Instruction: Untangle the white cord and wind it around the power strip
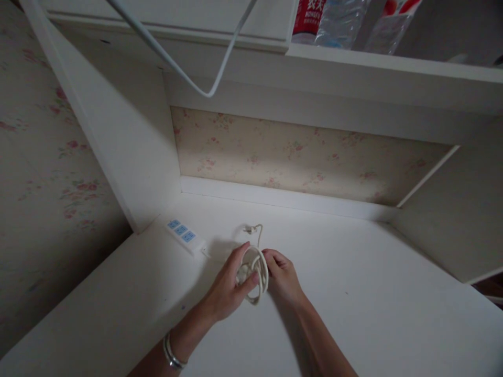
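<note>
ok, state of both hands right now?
Left hand: holding the coiled cord.
Right hand: curled at the coiled cord's edge; whether it grips can't be told.

Smooth plastic cord (265,277), glossy bracelet (170,354)

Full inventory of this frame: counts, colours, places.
Power strip: 1, white with blue socket faces, desktop left
Cord: 1, off-white, coiled in left hand
Plug: 1, off-white, beyond the hands
Desktop: 1, white, beneath
Shelf unit: 1, white, around and above desktop
Bottles: at least 3, clear, some red labelling, shelf
Wallpaper: cream floral, back and left
Bent strand: 1, white, overhead
Bracelet: silver, left wrist
Left hand: 1, centre
Right hand: 1, beside coil
</note>
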Demonstrator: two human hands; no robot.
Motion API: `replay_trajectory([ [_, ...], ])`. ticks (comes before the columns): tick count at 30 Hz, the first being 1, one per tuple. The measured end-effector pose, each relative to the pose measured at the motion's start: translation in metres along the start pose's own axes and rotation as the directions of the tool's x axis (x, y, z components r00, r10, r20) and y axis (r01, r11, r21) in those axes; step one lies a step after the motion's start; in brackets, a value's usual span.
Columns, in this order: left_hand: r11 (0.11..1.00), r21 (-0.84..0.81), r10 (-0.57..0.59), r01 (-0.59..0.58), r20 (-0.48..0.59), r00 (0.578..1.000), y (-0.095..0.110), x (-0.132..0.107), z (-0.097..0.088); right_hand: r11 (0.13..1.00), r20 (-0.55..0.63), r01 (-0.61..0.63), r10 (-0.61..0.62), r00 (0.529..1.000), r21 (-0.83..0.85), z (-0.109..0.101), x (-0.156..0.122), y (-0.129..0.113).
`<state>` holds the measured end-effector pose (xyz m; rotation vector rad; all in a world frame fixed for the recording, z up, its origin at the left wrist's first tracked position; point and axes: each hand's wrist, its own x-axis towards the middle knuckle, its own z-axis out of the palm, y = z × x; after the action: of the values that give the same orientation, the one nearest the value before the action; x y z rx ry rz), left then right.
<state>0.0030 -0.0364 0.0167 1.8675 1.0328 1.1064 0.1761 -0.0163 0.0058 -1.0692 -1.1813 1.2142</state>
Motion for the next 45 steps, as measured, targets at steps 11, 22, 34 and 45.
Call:
replay_trajectory([
  [11, 0.95, -0.242, -0.202, 0.2, 0.014, 0.979, 0.006, 0.009, -0.001, 0.992, -0.171, 0.093, -0.106, 0.98, -0.082, 0.021, -0.007, -0.005],
  [22, 0.788, -0.539, -0.256, 0.298, 0.153, 0.954, 0.014, 0.01, -0.012, 0.907, -0.288, 0.05, -0.184, 0.94, -0.417, 0.009, -0.018, -0.025],
  [34, 0.832, -0.501, -0.232, 0.24, 0.081, 0.969, 0.009, 0.018, -0.003, 0.979, 0.128, -0.103, 0.081, 0.988, 0.174, 0.022, -0.02, -0.024],
  [45, 0.853, -0.429, -0.402, 0.296, -0.18, 0.898, 0.008, 0.016, -0.004, 0.953, 0.221, -0.265, 0.229, 0.948, 0.148, -0.004, -0.017, -0.037],
])
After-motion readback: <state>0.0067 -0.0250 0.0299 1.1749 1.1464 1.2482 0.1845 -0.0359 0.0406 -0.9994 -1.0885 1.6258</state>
